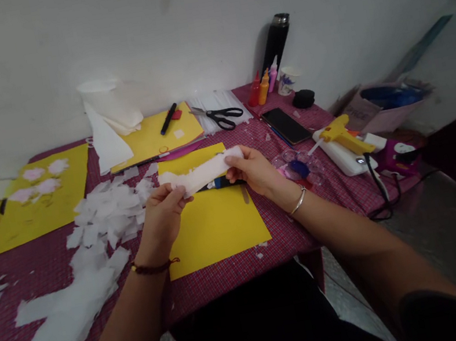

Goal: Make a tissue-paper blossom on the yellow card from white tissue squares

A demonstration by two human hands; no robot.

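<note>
A strip of white tissue paper (pixel 204 173) with a ragged edge is stretched between my two hands. My left hand (pixel 166 208) pinches its near left end, and my right hand (pixel 252 169) grips the far right end. Beneath them lies a yellow sheet of paper (pixel 216 228), with a dark pen-like object (pixel 230 181) across it, partly hidden by the strip and my right hand. To the left of my left hand rises a heap of small torn white paper pieces (pixel 109 209). Longer white paper strips (pixel 73 309) lie closer to me.
Black scissors (pixel 221 116), a marker (pixel 168 119) and a paper roll (pixel 111 106) sit at the back. On the right are paint bottles (pixel 264 87), a phone (pixel 286 125), a clear palette (pixel 298 167) and a yellow glue gun (pixel 343 135) with a cable. Yellow sheets with pink flowers (pixel 47 184) lie left.
</note>
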